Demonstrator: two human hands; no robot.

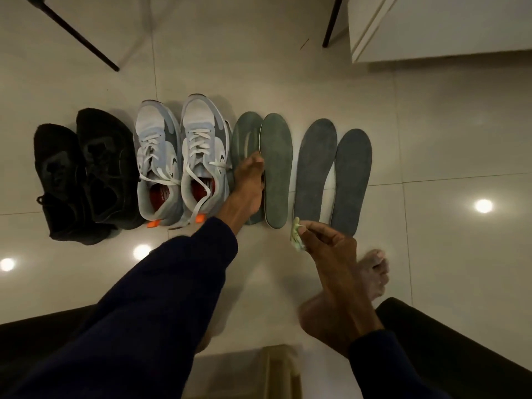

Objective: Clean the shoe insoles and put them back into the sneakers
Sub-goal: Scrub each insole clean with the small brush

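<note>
On the tiled floor stand a pair of black sneakers and a pair of grey-and-white sneakers with red linings. To their right lie two green insoles, the right one overlapping the left, then two grey-blue insoles side by side. My left hand reaches over the left green insole, its fingers curled at the edge of the overlapping one. My right hand pinches a small pale green cloth just below the heel of the nearer grey-blue insole.
My bare foot rests on the floor under my right hand. Two black furniture legs stand behind the shoes, and a white cabinet fills the far right corner. Dark seat edges flank the bottom of the view.
</note>
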